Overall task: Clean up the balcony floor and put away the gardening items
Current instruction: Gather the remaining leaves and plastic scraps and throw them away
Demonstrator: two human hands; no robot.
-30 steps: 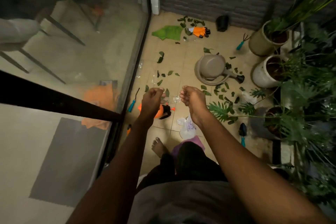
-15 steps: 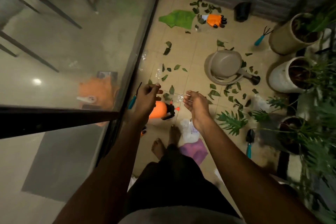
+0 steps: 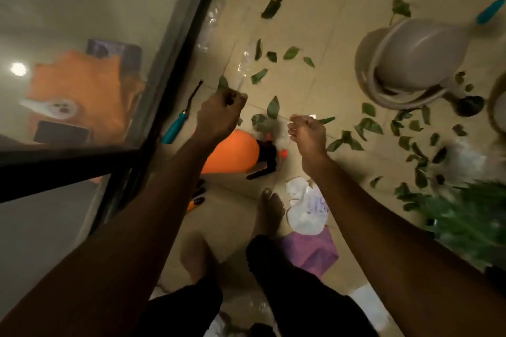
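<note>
Both my hands are held out over the tiled balcony floor [image 3: 315, 8]. My left hand [image 3: 219, 115] and my right hand [image 3: 306, 131] have curled fingers, and each pinches an edge of a thin clear plastic bag [image 3: 242, 68] that is barely visible between them. Several green leaves [image 3: 273, 107] lie scattered on the tiles below and to the right. Under my left wrist lies an orange spray bottle [image 3: 232, 153] with a black head. A teal-handled tool [image 3: 175, 126] rests by the glass door's frame.
A grey watering can [image 3: 410, 60] lies at upper right, with another teal-handled tool [image 3: 490, 11] beyond it. A white bag [image 3: 306, 208] and a purple cloth [image 3: 309, 252] lie by my bare feet [image 3: 268, 210]. Potted foliage [image 3: 471, 216] crowds the right; the glass door [image 3: 109, 35] walls the left.
The view has dropped closer to the floor and tilted down. My hands stay raised, a little farther apart, still pinching the clear plastic.
</note>
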